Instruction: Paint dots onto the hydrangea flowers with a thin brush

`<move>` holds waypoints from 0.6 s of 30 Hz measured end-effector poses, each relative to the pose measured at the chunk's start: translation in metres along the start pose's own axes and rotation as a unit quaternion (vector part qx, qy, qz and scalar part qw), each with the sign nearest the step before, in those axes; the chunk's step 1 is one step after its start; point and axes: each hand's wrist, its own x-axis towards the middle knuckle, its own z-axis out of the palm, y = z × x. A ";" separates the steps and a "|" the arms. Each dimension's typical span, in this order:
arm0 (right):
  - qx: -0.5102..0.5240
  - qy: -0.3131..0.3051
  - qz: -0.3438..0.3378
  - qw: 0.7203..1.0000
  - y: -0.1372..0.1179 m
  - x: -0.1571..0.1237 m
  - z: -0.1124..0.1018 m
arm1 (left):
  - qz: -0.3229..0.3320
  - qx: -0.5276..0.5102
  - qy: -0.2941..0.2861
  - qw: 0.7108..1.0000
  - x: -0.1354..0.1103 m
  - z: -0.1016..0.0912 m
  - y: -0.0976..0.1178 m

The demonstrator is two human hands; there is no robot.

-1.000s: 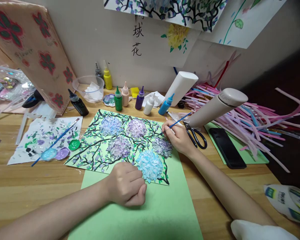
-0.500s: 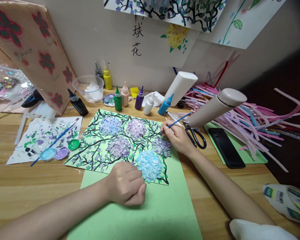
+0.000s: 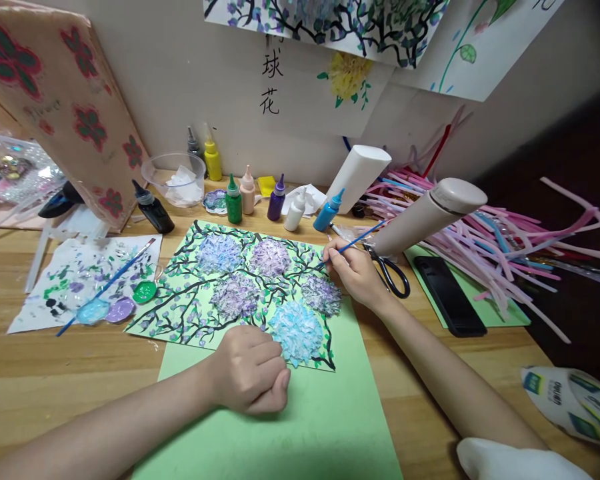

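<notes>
A flower painting (image 3: 240,287) on green paper lies on the wooden table, with purple and blue blossoms and black branches. My right hand (image 3: 357,273) pinches a thin blue paintbrush (image 3: 353,245) and holds its tip at the painting's right edge. My left hand (image 3: 250,370) rests as a loose fist on the plain green sheet (image 3: 290,427) at the painting's lower edge; nothing shows inside it.
Paint bottles (image 3: 235,200) stand in a row behind the painting. To the left lie a paint-smeared sheet (image 3: 70,280), a second brush (image 3: 105,287) and paint blobs. Scissors (image 3: 393,273), a beige cylinder (image 3: 423,217), a phone (image 3: 447,293) and pink strips (image 3: 505,233) crowd the right.
Only the camera view has shifted slightly, so everything sits a little further left. Both hands keep their places and the brush stays at the painting's right edge.
</notes>
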 end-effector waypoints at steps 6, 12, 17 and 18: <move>0.001 -0.015 0.016 1.000 0.001 0.000 0.001 | 0.001 0.012 0.012 1.000 0.000 0.002 0.000; -0.011 0.003 -0.008 1.000 -0.008 -0.003 -0.002 | 0.007 0.038 0.036 0.999 -0.003 0.006 0.001; -0.004 -0.093 -0.160 0.983 -0.070 0.005 0.019 | 0.033 0.082 0.001 0.996 -0.009 0.014 0.000; -0.001 -0.141 -0.202 0.969 -0.087 0.008 0.030 | 0.034 0.085 -0.013 0.996 -0.009 0.015 0.000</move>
